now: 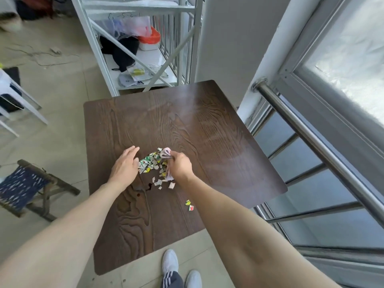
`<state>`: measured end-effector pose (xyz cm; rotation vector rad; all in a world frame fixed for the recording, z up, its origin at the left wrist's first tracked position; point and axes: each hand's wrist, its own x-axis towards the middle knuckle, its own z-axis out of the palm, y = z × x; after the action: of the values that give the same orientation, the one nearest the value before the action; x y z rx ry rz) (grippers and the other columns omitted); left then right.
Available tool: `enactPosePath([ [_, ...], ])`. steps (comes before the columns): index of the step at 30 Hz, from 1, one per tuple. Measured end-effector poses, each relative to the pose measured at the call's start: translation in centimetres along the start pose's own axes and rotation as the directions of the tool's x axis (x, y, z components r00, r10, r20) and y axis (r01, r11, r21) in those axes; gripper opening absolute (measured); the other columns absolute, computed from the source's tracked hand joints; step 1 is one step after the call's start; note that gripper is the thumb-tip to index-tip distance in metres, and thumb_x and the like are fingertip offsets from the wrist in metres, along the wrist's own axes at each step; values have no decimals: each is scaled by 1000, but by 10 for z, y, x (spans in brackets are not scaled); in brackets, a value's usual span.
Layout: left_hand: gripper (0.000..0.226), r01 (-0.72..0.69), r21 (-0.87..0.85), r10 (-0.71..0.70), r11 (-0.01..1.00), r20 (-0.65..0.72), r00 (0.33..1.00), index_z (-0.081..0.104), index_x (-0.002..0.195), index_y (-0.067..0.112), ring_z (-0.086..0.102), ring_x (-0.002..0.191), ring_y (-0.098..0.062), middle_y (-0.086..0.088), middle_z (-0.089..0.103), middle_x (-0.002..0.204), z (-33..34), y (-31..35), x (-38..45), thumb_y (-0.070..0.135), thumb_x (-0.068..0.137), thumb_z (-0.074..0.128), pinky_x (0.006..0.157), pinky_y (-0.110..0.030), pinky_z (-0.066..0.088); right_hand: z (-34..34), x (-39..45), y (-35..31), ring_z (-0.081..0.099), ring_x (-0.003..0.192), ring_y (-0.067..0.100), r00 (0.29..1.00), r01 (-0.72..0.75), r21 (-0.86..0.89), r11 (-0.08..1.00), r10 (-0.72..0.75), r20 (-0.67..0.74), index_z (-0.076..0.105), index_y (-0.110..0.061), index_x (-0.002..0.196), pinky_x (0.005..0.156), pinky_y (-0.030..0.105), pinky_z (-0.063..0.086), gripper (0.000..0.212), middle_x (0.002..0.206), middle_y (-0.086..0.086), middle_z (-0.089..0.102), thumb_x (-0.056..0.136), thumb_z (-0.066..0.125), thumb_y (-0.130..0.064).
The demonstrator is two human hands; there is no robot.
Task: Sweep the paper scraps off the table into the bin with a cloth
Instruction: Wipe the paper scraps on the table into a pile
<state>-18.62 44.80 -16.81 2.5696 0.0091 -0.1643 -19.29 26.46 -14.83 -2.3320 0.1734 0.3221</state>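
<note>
Table (207, 142): stands at the middle of the scene, floor on its left and near sides.
Paper scraps (152, 163): heaped on the table, a little left of its middle.
Left hand (124, 164): on the table, touching the heap's left edge.
Right hand (180, 165): at the heap's right edge, closed around the cloth.
Cloth (165, 153): in the right hand, its far end against the heap's far-right side.
Stray scraps (189, 205): two on the table, nearer than the heap and to its right.
Shelf rack (145, 48): beyond the table's far edge.
Folding stool (27, 187): on the floor, left of the table.
Railing (311, 142): right of the table.
Shoes (171, 260): on the floor, just off the table's near edge.
</note>
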Motion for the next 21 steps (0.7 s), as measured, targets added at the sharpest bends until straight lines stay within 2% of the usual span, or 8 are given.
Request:
enactPosePath([
  [3, 43, 6, 21, -5, 1000, -15, 1000, 39, 140, 12, 35, 137, -25, -2, 32, 152, -5, -6, -15, 13, 98, 38, 111, -42, 32, -16, -6, 6, 61, 95, 36, 1000, 4, 0, 1000, -4, -26, 64, -8, 107, 71, 32, 40, 27, 101, 21, 67, 93, 41, -13],
  [6, 42, 16, 136, -6, 991, -73, 997, 41, 139, 8, 36, 135, -26, -6, 37, 150, -10, -15, -38, 12, 97, 39, 108, -44, 37, -40, -25, 22, 61, 85, 32, 999, 1, -7, 1000, -1, -39, 66, -9, 98, 66, 31, 39, 23, 89, 15, 68, 94, 45, -15],
  [10, 42, 48, 243, -24, 969, -100, 995, 43, 136, 6, 39, 132, -27, -9, 42, 146, -9, -25, -71, 11, 94, 43, 104, -44, 41, -62, -60, 46, 61, 83, 28, 994, -111, -51, 993, 110, -15, 68, -12, 107, 68, 27, 40, 27, 92, 14, 69, 94, 44, -12],
  [12, 42, 58, 263, -29, 963, -115, 993, 45, 135, 6, 40, 132, -27, -9, 43, 145, -8, -26, -84, 11, 94, 45, 105, -43, 40, -58, -80, 56, 59, 80, 27, 982, -185, -100, 978, 188, 14, 65, -10, 101, 69, 27, 41, 23, 87, 14, 65, 89, 47, -4],
  [13, 42, 67, 265, -35, 962, -124, 992, 45, 135, 6, 40, 133, -27, -9, 44, 145, -8, -26, -89, 12, 94, 46, 105, -43, 40, -50, -89, 60, 59, 82, 28, 976, -216, -112, 970, 218, 11, 61, -10, 101, 71, 29, 42, 22, 89, 14, 64, 87, 46, -1],
  [17, 44, 102, 179, -82, 979, -114, 990, 42, 138, 7, 35, 138, -22, -6, 36, 151, -3, -30, -103, 12, 95, 45, 107, -41, 37, -11, -110, 59, 59, 100, 36, 959, -272, -37, 962, 267, -99, 45, -14, 129, 76, 32, 38, 36, 112, 19, 58, 95, 34, -8],
  [19, 45, 87, 120, -75, 989, -101, 992, 40, 139, 6, 31, 140, -20, -5, 33, 153, -1, -35, -104, 11, 95, 46, 112, -38, 32, 1, -105, 48, 59, 103, 34, 954, -285, -9, 958, 283, -98, 40, -15, 133, 75, 29, 35, 40, 118, 18, 56, 94, 37, -6],
  [21, 46, 76, 98, -66, 992, -93, 993, 40, 140, 6, 30, 141, -20, -5, 33, 153, -2, -38, -103, 10, 94, 47, 113, -38, 30, 12, -97, 33, 58, 106, 33, 953, -295, -7, 956, 294, -69, 35, -16, 136, 77, 32, 38, 44, 123, 18, 54, 93, 40, -5],
])
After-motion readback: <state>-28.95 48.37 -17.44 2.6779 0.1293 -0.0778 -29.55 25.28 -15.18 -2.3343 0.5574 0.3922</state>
